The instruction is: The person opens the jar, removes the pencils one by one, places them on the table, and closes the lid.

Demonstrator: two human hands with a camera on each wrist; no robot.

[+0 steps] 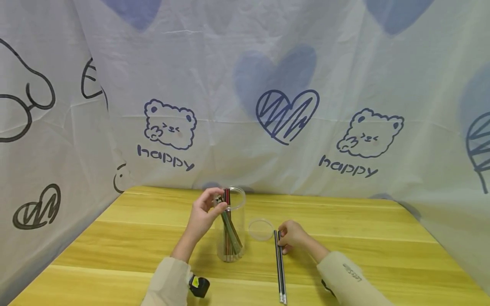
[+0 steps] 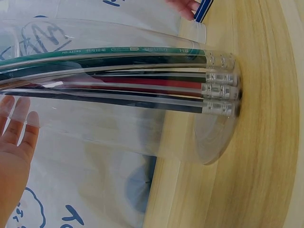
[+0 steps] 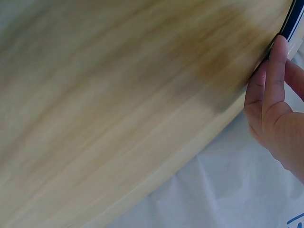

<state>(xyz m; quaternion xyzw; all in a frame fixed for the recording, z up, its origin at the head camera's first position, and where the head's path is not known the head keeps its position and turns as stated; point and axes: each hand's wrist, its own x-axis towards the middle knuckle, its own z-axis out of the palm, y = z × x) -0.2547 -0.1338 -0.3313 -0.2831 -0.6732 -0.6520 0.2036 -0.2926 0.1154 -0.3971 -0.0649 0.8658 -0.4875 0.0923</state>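
Note:
A clear cylindrical jar (image 1: 238,221) stands upright on the table, with several striped pencils (image 1: 229,238) leaning inside, their metal-capped eraser ends at the bottom. My left hand (image 1: 204,212) grips the jar at its rim, thumb in front and fingers behind. In the left wrist view, a green pencil (image 2: 133,50) and dark and red ones show through the wall. To the right, two dark striped pencils (image 1: 278,263) lie side by side on the table, eraser ends towards me. My right hand (image 1: 292,236) pinches at their far ends; whether it holds one or both is unclear.
A clear round lid (image 1: 261,229) lies flat between the jar and the right hand. The yellow wood-grain table (image 1: 134,246) ends at a white printed cloth (image 1: 229,148) behind and on the sides.

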